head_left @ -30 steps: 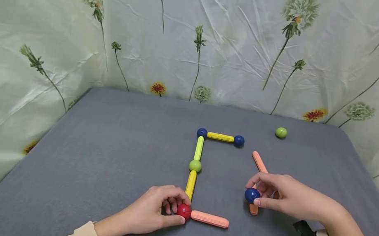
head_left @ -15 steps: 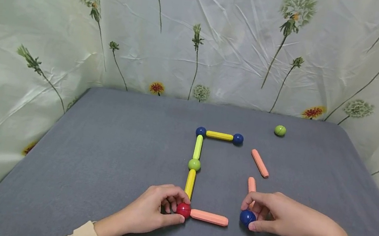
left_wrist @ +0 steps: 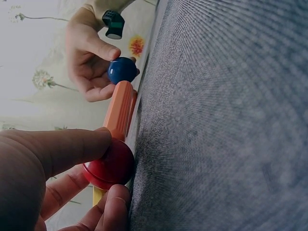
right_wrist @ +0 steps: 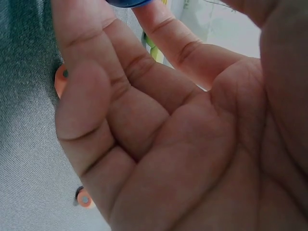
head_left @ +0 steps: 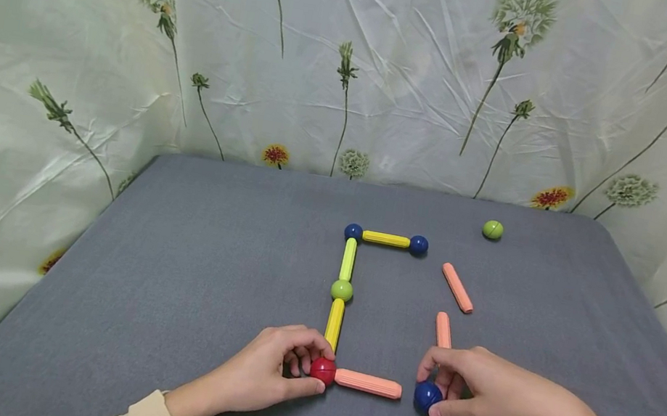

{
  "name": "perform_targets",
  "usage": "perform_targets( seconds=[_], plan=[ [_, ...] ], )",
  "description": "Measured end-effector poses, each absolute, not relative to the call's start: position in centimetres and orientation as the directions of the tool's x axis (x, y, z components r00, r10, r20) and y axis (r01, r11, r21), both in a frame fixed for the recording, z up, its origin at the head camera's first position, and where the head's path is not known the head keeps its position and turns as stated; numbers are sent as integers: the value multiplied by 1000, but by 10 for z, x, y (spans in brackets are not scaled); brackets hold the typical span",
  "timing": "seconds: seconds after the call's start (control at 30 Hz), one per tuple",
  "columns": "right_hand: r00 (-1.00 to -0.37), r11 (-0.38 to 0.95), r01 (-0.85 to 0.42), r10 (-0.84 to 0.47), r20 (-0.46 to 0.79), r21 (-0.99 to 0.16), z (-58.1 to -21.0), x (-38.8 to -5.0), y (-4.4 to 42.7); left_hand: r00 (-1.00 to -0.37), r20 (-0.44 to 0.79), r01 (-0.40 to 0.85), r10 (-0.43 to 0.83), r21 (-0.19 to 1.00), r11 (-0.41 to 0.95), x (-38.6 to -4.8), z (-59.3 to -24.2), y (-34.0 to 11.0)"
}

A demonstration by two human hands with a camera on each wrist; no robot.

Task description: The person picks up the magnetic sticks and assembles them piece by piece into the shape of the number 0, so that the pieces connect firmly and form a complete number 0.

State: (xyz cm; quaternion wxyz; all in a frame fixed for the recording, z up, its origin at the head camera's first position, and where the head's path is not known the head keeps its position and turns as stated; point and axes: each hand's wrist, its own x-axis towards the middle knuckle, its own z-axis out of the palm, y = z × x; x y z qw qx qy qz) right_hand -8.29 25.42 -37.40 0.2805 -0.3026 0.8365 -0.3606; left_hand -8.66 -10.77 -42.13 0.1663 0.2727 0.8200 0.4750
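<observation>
Head view: the person's left hand (head_left: 280,368) pinches a glossy red ball (head_left: 322,370) between thumb and fingers, while the right hand (head_left: 495,390), well to the right of the red ball, holds a glossy dark-blue ball (head_left: 427,397) at its thumb and fingertips. Touching the red ball on its right is a ridged salmon-pink rod (head_left: 368,383); its free end points toward the held dark-blue ball, with a narrow gap between. Running away from the person, beyond the red ball, come a ridged yellow rod (head_left: 334,324), a glossy green ball (head_left: 342,290), a lime-green rod (head_left: 348,260) and a small dark-blue ball (head_left: 353,233), joined in line. From that far corner a second yellow rod (head_left: 386,239) runs rightward to another dark-blue ball (head_left: 418,245). Beyond and right of the red ball lie two loose salmon-pink rods, the nearer one (head_left: 443,329) partly hidden by the right hand, the farther one (head_left: 457,287) slanting. Farthest from the red ball, also rightward, sits a loose green ball (head_left: 492,229) on the grey cloth-covered table (head_left: 216,277), before a pale dandelion-print curtain (head_left: 236,37).
</observation>
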Motion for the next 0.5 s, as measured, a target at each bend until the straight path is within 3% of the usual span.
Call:
perform_targets(
  seconds=[0.5],
  plan=[
    [-652, 558, -287, -710, -268, -779, -378, -81, 245, -798, -14, 284, 602, 873, 397, -87, -422, -108]
  ],
)
